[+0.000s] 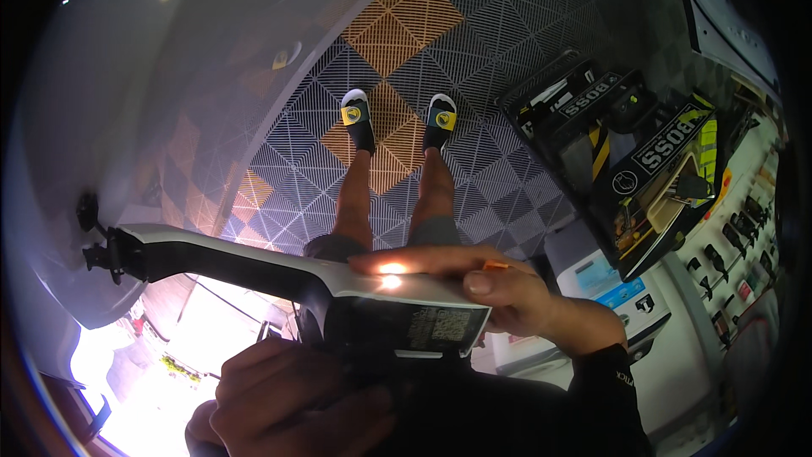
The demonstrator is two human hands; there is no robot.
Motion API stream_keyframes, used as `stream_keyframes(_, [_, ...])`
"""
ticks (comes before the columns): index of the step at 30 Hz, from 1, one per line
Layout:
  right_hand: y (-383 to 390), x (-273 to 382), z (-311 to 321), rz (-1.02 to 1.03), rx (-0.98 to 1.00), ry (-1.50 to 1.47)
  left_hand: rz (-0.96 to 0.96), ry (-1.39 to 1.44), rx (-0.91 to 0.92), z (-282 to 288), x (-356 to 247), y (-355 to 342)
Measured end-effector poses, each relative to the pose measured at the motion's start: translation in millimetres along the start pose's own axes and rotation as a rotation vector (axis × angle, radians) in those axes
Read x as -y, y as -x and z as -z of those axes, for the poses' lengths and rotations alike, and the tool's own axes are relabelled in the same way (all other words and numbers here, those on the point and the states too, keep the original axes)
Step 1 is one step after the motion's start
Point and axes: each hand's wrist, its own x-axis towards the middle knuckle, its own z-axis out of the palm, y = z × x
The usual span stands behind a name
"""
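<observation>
A long white-and-black device [334, 281] with a code label on its side lies across in front of me. Its slim curved arm reaches left to a black jointed bracket [123, 256]. My right hand [516, 292] is closed on the right end, fingers stretched along the white top, where two bright spots glare. A small orange piece [496, 265] shows between thumb and fingers. Below the device, in shadow, my left hand [288, 398] is closed with curled knuckles toward me. What it grips is hidden in the dark.
At left curves a glossy pale vehicle panel [182, 59]. A black tray [584, 178] crowded with tools stands on the right, near a white boxy unit [626, 288] and a wall panel of hanging tools [736, 237]. My feet stand on grey-and-orange grid floor tiles [397, 76]. Strong light glares at lower left.
</observation>
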Motion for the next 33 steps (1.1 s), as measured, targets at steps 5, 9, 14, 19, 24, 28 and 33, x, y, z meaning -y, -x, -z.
stream_keyframes(5, [-2,-5,4,0.050,0.042,0.018,0.048,-0.084,-0.018,-4,-2,10])
stream_keyframes(9, [-2,-4,4,0.052,0.052,0.041,0.060,-0.068,-0.041,-4,-3,13])
stream_keyframes(14, [-1,-1,1,0.036,0.027,0.074,0.038,0.006,-0.059,-3,0,19])
stream_keyframes(19, [2,10,-4,-0.027,-0.044,0.163,-0.044,0.004,0.003,-2,4,10])
stream_keyframes(24, [-1,15,-6,-0.003,0.012,0.175,-0.124,0.047,0.023,6,11,-2])
stream_keyframes(28, [0,17,-6,0.027,-0.010,0.264,0.176,0.045,0.059,24,11,-9])
stream_keyframes(33, [4,19,-11,0.044,-0.043,0.413,0.342,0.015,0.184,34,20,-21])
